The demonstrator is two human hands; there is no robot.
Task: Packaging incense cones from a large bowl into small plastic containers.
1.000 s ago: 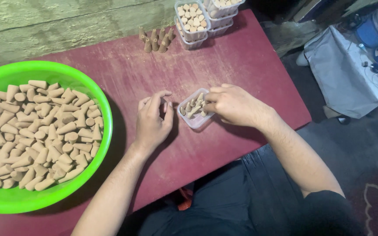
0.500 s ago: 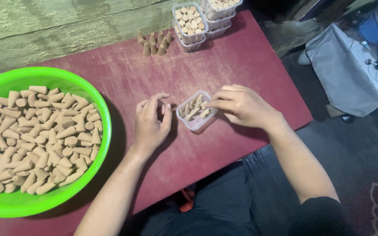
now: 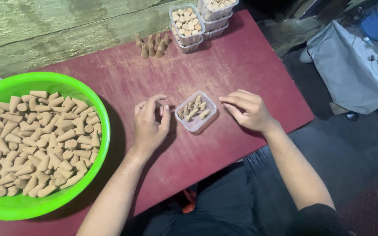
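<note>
Two hands rest on the dark red tabletop (image 3: 250, 65), one on either side of a small clear plastic tub (image 3: 196, 111) that holds a shallow scatter of tan cones (image 3: 193, 109). The right hand (image 3: 246, 110) has drawn back from the tub mouth since half a second ago, when its fingertips were over the cones; it now lies just beside the tub, fingers loosely curled, nothing visibly gripped. The left hand (image 3: 150, 123) stays at the tub's other side, fingers bent inward and narrow; whether a cone sits inside that curl cannot be told. The tub itself has shifted slightly on the tabletop and stands upright, part filled.

To the left, a large green bowl (image 3: 93, 100) carries a heap of loose cones. At the far edge, several cones stand upright (image 3: 152, 45) beside stacked filled tubs (image 3: 187, 24).

Judgement: the withdrawal suggests one placing stroke is complete; the tub remains well short of the fill seen in the stacked ones.
</note>
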